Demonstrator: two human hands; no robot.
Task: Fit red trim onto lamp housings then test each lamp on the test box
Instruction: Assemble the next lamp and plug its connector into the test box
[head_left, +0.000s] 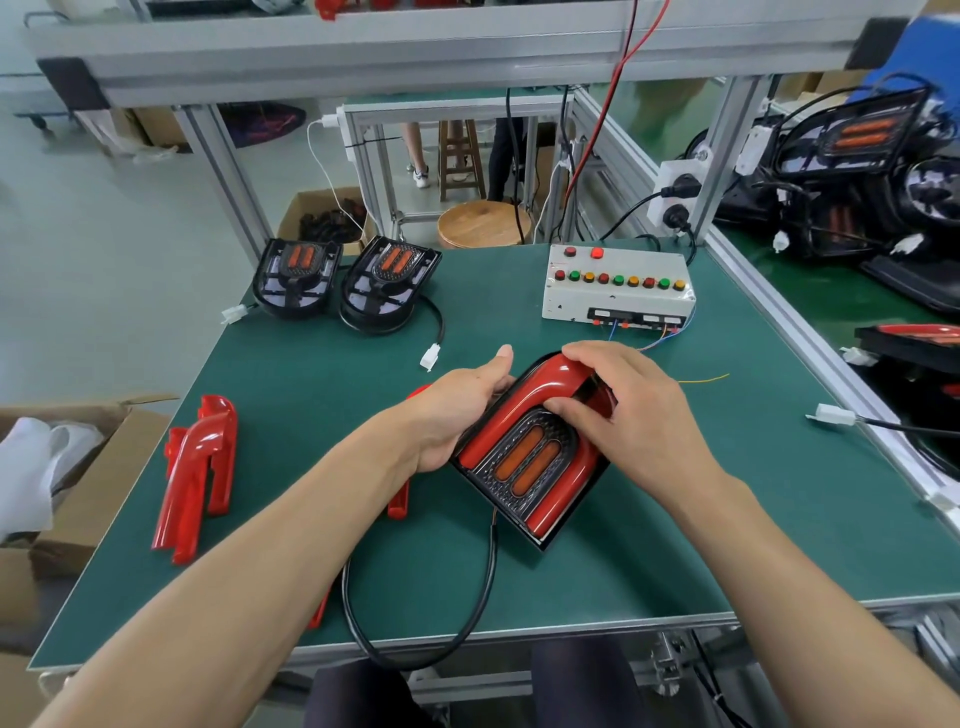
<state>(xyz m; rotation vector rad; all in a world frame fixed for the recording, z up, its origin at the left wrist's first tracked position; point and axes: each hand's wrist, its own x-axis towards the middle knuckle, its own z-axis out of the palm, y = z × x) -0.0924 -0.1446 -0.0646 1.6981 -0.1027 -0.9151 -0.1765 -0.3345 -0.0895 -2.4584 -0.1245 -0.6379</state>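
Item: lamp housing (527, 457) with red trim (535, 395), centre of the green table (649, 519); my left hand (457, 410) grips its left edge, my right hand (618, 410) curls over the trim's far bend. Cardboard box (57, 499), near left: white wrapping. Cardboard carton (306, 208), far: dark parts, unclear. Test box (618, 288), far right: coloured buttons, no legible writing. Spare trims (200, 467) left; two untrimmed housings (348, 283) far left. Aluminium-framed workshop bench.
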